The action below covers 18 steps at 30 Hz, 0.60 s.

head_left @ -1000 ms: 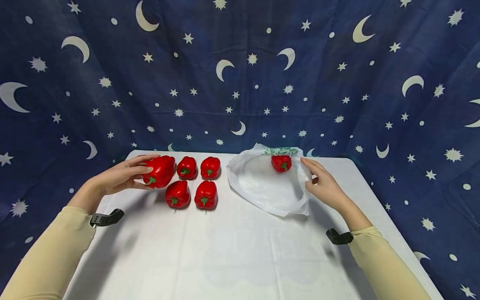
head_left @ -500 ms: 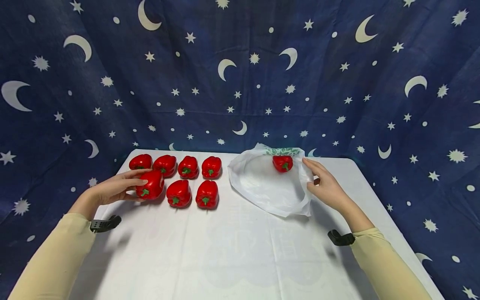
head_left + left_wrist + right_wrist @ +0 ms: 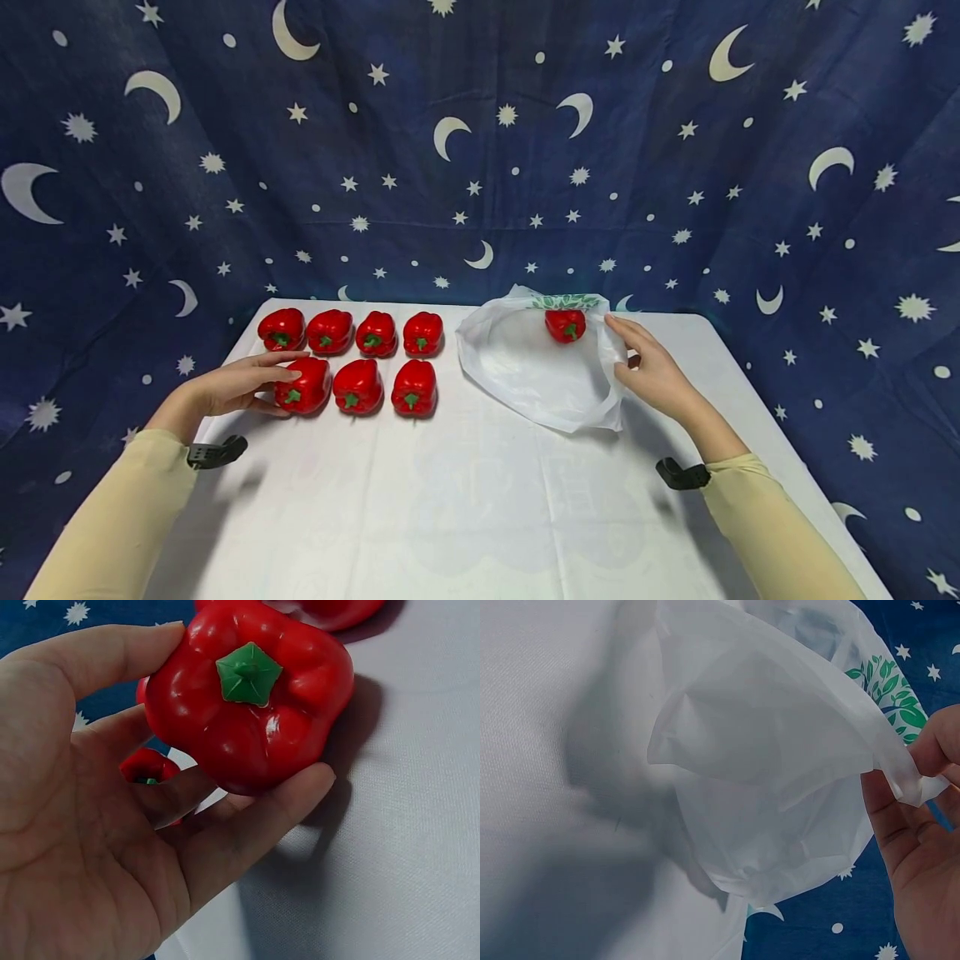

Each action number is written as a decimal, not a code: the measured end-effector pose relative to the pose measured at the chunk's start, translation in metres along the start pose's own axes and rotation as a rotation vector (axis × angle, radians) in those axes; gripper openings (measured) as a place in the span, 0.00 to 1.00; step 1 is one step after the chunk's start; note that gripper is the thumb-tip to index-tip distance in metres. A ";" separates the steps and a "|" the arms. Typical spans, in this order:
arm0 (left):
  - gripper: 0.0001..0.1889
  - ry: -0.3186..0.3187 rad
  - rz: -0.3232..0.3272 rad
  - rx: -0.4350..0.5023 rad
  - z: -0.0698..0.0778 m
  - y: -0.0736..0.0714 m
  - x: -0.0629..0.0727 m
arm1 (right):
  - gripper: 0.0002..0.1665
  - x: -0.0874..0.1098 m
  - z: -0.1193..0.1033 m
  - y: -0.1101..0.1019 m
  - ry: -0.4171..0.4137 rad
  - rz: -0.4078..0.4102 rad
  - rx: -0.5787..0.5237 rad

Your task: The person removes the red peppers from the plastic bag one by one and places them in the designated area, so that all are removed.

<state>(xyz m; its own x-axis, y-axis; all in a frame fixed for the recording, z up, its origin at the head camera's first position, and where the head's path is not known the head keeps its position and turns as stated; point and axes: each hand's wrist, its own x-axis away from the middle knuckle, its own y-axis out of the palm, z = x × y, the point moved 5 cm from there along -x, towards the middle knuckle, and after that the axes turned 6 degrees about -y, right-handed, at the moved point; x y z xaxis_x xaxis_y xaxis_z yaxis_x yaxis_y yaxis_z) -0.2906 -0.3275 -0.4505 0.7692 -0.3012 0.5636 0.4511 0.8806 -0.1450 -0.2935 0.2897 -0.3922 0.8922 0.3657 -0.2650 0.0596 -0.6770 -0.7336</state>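
My left hand grips a red bell pepper at the left end of the front row. In the left wrist view its green stem faces the camera, with the thumb on one side and fingers on the other. Whether its underside touches the table cannot be told. At the right, my right hand pinches the rim of a white plastic bag, whose mouth is spread wide. One red bell pepper lies inside the bag near its back, by a green leaf print.
Several more red bell peppers stand in two rows on the white-covered table, among them a back-left pepper and a front-row pepper. A dark blue curtain with moons and stars hangs behind the table.
My left hand has brought its bell pepper from in front of the back row toward me and down into the front row. The right hand keeps its hold on the bag.
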 end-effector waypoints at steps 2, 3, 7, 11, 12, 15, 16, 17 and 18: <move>0.42 -0.002 0.003 -0.010 0.000 0.001 0.000 | 0.46 0.000 -0.001 0.000 -0.003 -0.002 -0.002; 0.42 -0.002 0.003 -0.014 0.001 0.001 0.000 | 0.46 0.000 -0.001 -0.001 -0.002 -0.003 -0.004; 0.43 -0.027 0.017 -0.036 0.003 0.000 0.002 | 0.46 0.001 -0.002 -0.001 -0.004 -0.003 -0.010; 0.44 -0.050 0.028 -0.069 0.005 -0.002 0.004 | 0.46 0.001 -0.003 -0.002 -0.006 -0.003 -0.013; 0.44 -0.051 0.028 -0.076 0.005 -0.003 0.004 | 0.46 0.001 -0.003 -0.002 -0.005 -0.003 -0.012; 0.44 -0.042 0.028 -0.090 0.005 -0.002 0.004 | 0.46 0.002 -0.003 -0.002 -0.001 -0.002 -0.012; 0.44 -0.042 0.029 -0.089 0.005 -0.002 0.004 | 0.46 0.001 -0.003 -0.001 0.000 -0.002 -0.010; 0.44 -0.042 0.031 -0.090 0.004 -0.002 0.004 | 0.46 0.001 -0.003 -0.001 0.002 -0.003 -0.008; 0.43 -0.040 0.029 -0.093 0.003 -0.002 0.004 | 0.46 0.001 -0.003 -0.001 0.004 -0.004 -0.006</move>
<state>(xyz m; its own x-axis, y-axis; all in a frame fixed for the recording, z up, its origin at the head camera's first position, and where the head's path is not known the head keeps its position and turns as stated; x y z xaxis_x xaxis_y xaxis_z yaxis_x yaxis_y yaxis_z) -0.2896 -0.3290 -0.4450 0.7643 -0.2598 0.5902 0.4709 0.8502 -0.2355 -0.2917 0.2890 -0.3900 0.8936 0.3660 -0.2598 0.0657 -0.6792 -0.7310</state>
